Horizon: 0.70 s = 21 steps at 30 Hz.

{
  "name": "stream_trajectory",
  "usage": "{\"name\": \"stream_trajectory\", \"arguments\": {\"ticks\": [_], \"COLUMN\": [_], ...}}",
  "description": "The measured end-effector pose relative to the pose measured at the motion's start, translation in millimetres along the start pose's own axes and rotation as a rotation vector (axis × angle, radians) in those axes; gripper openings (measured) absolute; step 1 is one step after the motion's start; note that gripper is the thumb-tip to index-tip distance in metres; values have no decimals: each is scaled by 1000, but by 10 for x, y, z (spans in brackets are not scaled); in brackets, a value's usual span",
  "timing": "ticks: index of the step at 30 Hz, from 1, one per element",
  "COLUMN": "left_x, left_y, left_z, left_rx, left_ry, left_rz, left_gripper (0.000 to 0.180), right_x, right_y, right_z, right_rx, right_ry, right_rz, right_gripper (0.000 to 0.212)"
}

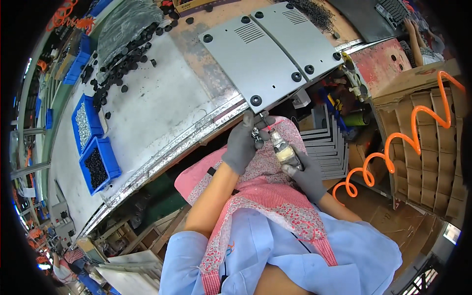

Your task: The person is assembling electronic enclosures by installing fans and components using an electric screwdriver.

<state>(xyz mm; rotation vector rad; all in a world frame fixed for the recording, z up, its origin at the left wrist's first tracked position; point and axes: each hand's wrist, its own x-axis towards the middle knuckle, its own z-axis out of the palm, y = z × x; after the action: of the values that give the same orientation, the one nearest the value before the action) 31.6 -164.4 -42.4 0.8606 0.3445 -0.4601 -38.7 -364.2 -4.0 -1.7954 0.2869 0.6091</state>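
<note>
Open room lies in the middle of the tabletop point(162, 103), a bare grey stretch between the blue bins point(93, 142) at the left of the frame and the two grey metal panels point(270, 51) at upper centre. A heap of black rubber feet point(118, 64) blocks the upper left, beside a plastic bag point(125, 22). The near panel overhangs the tabletop's foil-taped edge point(187, 142), just above the hands. At the right, stacked cardboard point(423, 142) and a coiled orange hose point(393, 142) crowd the passage beside the person's lap.
</note>
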Motion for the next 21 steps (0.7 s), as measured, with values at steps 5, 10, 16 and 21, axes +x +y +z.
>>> {"name": "stream_trajectory", "arguments": {"ticks": [5,10,16,21], "left_x": [37,95,158,165], "left_y": [-3,-31,-60,-69], "left_z": [-17,-30,-52,-46], "left_rx": [-5,-73,-104,-137], "left_ry": [-33,-7,-11,-17], "left_rz": [-15,-25,-12,-8], "left_gripper": [55,49,47,47], "right_x": [80,82,108,122], "right_y": [95,-21,-146,-133], "right_z": [38,82,74,79], "right_rx": [70,135,60,62], "right_ry": [11,-32,-19,-17], "right_rz": [-54,53,27,38], "right_gripper": [69,68,69,70]}}
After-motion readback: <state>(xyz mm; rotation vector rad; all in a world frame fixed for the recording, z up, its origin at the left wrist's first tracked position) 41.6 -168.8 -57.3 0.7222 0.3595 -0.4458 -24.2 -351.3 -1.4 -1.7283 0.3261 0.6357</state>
